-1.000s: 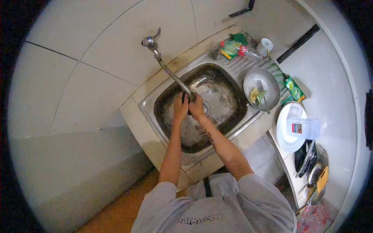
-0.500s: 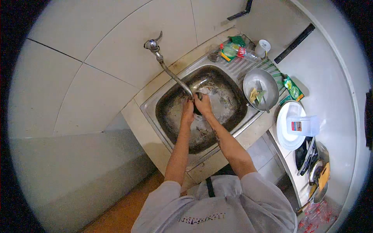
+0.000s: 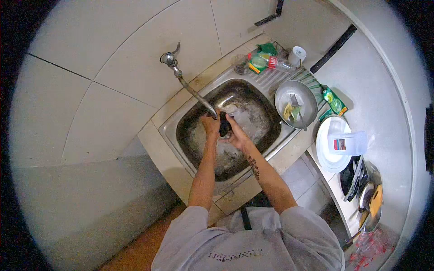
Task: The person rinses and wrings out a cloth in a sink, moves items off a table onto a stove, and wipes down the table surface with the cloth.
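Observation:
Under the spout of the metal faucet (image 3: 191, 90), a small rounded black object (image 3: 224, 125) is between my two hands; its exact kind cannot be made out. My left hand (image 3: 211, 124) grips it from the left, the fingers partly hidden behind the spout and the object. My right hand (image 3: 236, 134) curves round its right and lower side, thumb up along the edge. Both hands are over the stained steel sink (image 3: 190, 158), whose bottom looks wet.
Right of the sink stands a metal pan (image 3: 282, 92) with a fork and food scraps. Behind are a plastic bottle (image 3: 282, 64) and a white cup (image 3: 297, 55). Farther right, a clear container (image 3: 355, 143) rests on white plates (image 3: 322, 147), near a green packet (image 3: 333, 100).
The view has shifted slightly. My right hand has turned and slid lower on the black object, showing its inner forearm, and more of the object now shows.

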A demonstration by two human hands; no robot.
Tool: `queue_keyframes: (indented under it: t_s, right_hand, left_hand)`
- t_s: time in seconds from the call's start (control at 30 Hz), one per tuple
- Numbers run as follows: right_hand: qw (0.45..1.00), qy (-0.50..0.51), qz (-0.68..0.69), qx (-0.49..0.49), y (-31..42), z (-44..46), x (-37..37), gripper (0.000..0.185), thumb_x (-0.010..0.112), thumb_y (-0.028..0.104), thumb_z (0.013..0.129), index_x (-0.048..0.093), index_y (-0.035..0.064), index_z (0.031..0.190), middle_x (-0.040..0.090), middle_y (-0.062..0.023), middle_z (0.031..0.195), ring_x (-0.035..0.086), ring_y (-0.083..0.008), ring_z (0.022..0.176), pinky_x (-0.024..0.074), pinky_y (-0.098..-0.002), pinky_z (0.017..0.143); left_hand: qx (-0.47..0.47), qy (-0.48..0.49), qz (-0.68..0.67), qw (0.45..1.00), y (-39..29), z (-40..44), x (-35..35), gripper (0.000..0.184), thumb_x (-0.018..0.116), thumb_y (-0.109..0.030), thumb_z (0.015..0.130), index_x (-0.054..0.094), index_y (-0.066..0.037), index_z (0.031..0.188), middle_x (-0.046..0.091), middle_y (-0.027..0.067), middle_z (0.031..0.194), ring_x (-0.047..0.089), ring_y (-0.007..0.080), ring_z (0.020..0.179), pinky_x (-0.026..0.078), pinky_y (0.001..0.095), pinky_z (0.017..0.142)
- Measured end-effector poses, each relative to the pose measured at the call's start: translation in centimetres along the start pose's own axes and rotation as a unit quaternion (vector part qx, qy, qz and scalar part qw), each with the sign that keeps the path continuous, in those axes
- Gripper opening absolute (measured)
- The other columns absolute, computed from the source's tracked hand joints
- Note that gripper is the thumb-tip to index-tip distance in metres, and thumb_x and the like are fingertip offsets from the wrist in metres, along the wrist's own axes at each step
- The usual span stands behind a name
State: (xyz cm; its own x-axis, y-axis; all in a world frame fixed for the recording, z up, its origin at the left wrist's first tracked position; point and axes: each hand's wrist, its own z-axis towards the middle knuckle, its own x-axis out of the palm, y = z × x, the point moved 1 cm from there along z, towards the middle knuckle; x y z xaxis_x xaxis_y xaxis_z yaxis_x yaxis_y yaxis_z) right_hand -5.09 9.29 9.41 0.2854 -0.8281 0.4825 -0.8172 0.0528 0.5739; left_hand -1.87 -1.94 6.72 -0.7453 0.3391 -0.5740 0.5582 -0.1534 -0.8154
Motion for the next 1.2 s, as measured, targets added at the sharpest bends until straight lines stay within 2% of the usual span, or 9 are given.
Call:
queue_keyframes:
  t_s: [0.1, 0.23, 0.3, 0.47, 0.7, 0.8, 0.97, 1.03, 1.2]
  right_hand:
    - [0.983, 0.117, 0.119, 0.075, -1.0, 0.4, 0.4, 0.041, 0.061, 0.04, 0.095, 0.054, 0.0104, 0.123, 0.065, -0.0021, 0.104, 0.065, -0.0167, 0.09, 0.0541, -0.0344, 0.071]
    - [0.996, -0.019, 0.002, -0.084, -3.9, 4.8, 0.0, 0.039, 0.06, 0.036, 0.096, 0.055, 0.0076, 0.122, 0.065, -0.0046, 0.101, 0.064, -0.0194, 0.09, 0.0529, -0.0359, 0.072]
    - [0.986, -0.02, -0.032, -0.163, -4.6, 5.9, 0.0, 0.036, 0.06, 0.035, 0.096, 0.057, 0.0065, 0.119, 0.065, -0.0058, 0.099, 0.064, -0.0201, 0.088, 0.0523, -0.0369, 0.072]
    - [0.833, -0.154, -0.383, -0.368, -2.4, 3.6, 1.0, 0.037, 0.051, 0.029, 0.099, 0.064, -0.0053, 0.097, 0.065, -0.0276, 0.09, 0.065, -0.0403, 0.088, 0.049, -0.0465, 0.072]
    - [0.882, -0.216, -0.352, -0.228, -0.4, 4.4, 0.3, 0.059, 0.048, 0.043, 0.096, 0.063, -0.0104, 0.077, 0.062, -0.0322, 0.072, 0.063, -0.0499, 0.081, 0.0468, -0.0531, 0.071]
    - [0.862, -0.28, -0.395, -0.153, -0.1, 4.9, -1.4, 0.068, 0.043, 0.051, 0.095, 0.064, -0.0134, 0.091, 0.066, -0.0328, 0.091, 0.064, -0.0492, 0.091, 0.0483, -0.0497, 0.079]
    - [0.901, -0.147, -0.391, -0.115, -1.2, 6.7, -5.4, 0.056, 0.049, 0.04, 0.094, 0.058, -0.0125, 0.112, 0.059, -0.0352, 0.116, 0.058, -0.0418, 0.112, 0.042, -0.0425, 0.097]
    - [0.749, -0.23, -0.397, -0.478, -2.1, 5.8, -5.4, 0.044, 0.052, 0.03, 0.094, 0.06, -0.0082, 0.115, 0.061, -0.0321, 0.112, 0.057, -0.0487, 0.111, 0.0428, -0.0471, 0.1]
    - [0.774, -0.122, -0.333, -0.525, 0.5, 0.1, -4.1, 0.025, 0.056, 0.019, 0.093, 0.063, 0.0012, 0.108, 0.065, -0.0206, 0.102, 0.061, -0.0394, 0.095, 0.0465, -0.0437, 0.086]
  left_hand:
    - [-0.066, 0.087, 0.023, 0.994, 3.8, 2.0, 1.7, 0.057, 0.069, -0.045, 0.086, 0.063, 0.005, 0.112, 0.066, 0.024, 0.105, 0.063, 0.0341, 0.096, 0.048, 0.0453, 0.087]
    - [-0.032, 0.107, -0.019, 0.994, -0.1, -1.1, -0.8, 0.057, 0.07, -0.04, 0.086, 0.057, 0.003, 0.122, 0.063, 0.0238, 0.112, 0.06, 0.035, 0.104, 0.046, 0.0452, 0.089]
    - [0.124, 0.027, -0.015, 0.992, 2.9, -0.5, 0.3, 0.049, 0.068, -0.035, 0.088, 0.062, 0.008, 0.111, 0.063, 0.0279, 0.104, 0.062, 0.037, 0.1, 0.047, 0.0436, 0.088]
    - [-0.002, 0.147, -0.056, 0.988, 2.1, -1.1, -1.3, 0.051, 0.064, -0.04, 0.09, 0.06, 0.002, 0.119, 0.063, 0.0219, 0.115, 0.061, 0.032, 0.104, 0.047, 0.0428, 0.091]
    - [-0.055, 0.138, -0.143, 0.979, -1.8, -4.7, -2.4, 0.058, 0.066, -0.044, 0.09, 0.061, 0.006, 0.118, 0.06, 0.0238, 0.118, 0.059, 0.0335, 0.109, 0.045, 0.0406, 0.093]
    - [0.009, 0.122, -0.035, 0.992, 6.8, -1.5, 3.6, 0.045, 0.065, -0.037, 0.092, 0.063, 0.003, 0.112, 0.064, 0.021, 0.109, 0.061, 0.0321, 0.104, 0.046, 0.0407, 0.089]
    - [0.07, 0.077, -0.114, 0.988, 0.3, -5.5, 2.2, 0.04, 0.054, -0.038, 0.097, 0.063, 0.0, 0.101, 0.066, 0.0207, 0.099, 0.063, 0.0362, 0.097, 0.046, 0.0454, 0.084]
    - [0.024, 0.124, -0.103, 0.987, 2.4, -4.5, 4.4, 0.045, 0.051, -0.041, 0.097, 0.065, 0.001, 0.102, 0.066, 0.0221, 0.102, 0.063, 0.038, 0.097, 0.047, 0.0461, 0.083]
    - [-0.103, 0.133, -0.122, 0.978, 0.2, -5.1, 4.9, 0.053, 0.048, -0.045, 0.097, 0.067, 0.004, 0.1, 0.066, 0.0256, 0.104, 0.063, 0.0412, 0.094, 0.047, 0.046, 0.082]
